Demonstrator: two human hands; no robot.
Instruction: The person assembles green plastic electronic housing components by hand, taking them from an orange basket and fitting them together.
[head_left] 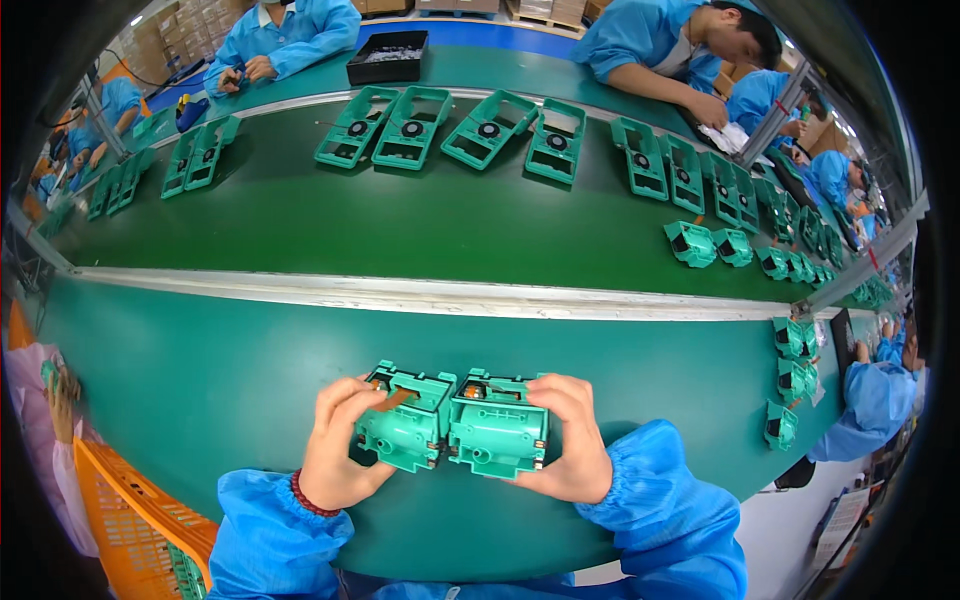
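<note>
Two green plastic housings are held side by side over the green bench (230, 360), nearly touching each other. My left hand (340, 445) grips the left housing (405, 425) by its outer side, thumb and fingers wrapped round it. An orange ribbon cable sticks out of that housing's top near my fingertips. Around the outer side of the right housing (495, 430) my right hand (570, 440) is closed. Each housing shows a rounded barrel shape and a dark-edged opening at the top. The undersides are hidden.
Beyond a pale rail (400, 295) runs a green conveyor belt (350, 230) carrying several open green casings (413, 128). More housings (783, 378) stand at the bench's right. An orange crate (130, 510) is at lower left, a black tray (390, 58) at the back. Co-workers in blue sit around.
</note>
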